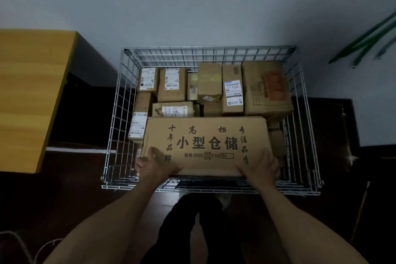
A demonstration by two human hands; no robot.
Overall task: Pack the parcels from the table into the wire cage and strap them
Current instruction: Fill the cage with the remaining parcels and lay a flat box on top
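The silver wire cage (210, 47) stands open-topped against a pale grey wall (192, 6). A narrow gap shows between its near rim and the large flat brown cardboard box with black printed characters (205, 143). The box spans the cage's front half, just in front of smaller labelled brown parcels (171, 83). The left hand (156, 163) and right hand (259, 167) grasp its near corners. A yellow wooden table (32, 92) sits left, over a dark floor (75, 199).

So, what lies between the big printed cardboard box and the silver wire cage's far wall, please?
Head view: smaller brown cardboard parcels fill the stretch beyond the box.
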